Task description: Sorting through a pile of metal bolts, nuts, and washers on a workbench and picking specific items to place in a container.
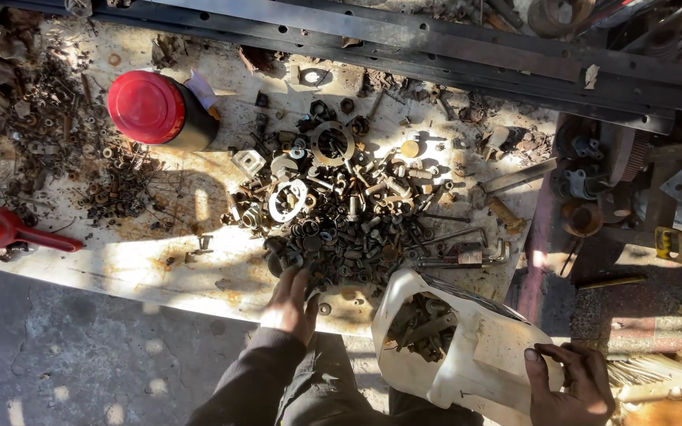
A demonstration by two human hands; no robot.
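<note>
Fingers of the left hand (290, 304) are spread and curled down into the near edge of the heap of bolts and nuts (357, 229), touching the dark pieces there; whether any single piece is pinched between them cannot be told. This hand reaches over the bench's near edge, its dark sleeve (250, 383) hanging off the bench below.

Beyond the near right corner of the bench, the right hand (574, 383) has its fingers wrapped over the far side of a cut-open white plastic jug (475, 355), gripping its wall. That jug sits just off the near edge, its mouth tipped toward the heap, with a few dark bolts lying inside.

Most of the heap fills the middle of the bench (159, 268), running almost to the near edge. Flat washers and rings lie on its top. To its left is a bare sunlit stretch along the near edge, the widest open room on the surface. A red-lidded jar (155, 109) lies on its side toward the far left, and a red funnel (9, 230) rests at the left edge. Rusty scrap crowds the far left corner. Dark steel bars (436, 47) run along the far edge, and more metal parts are stacked past the right edge.
</note>
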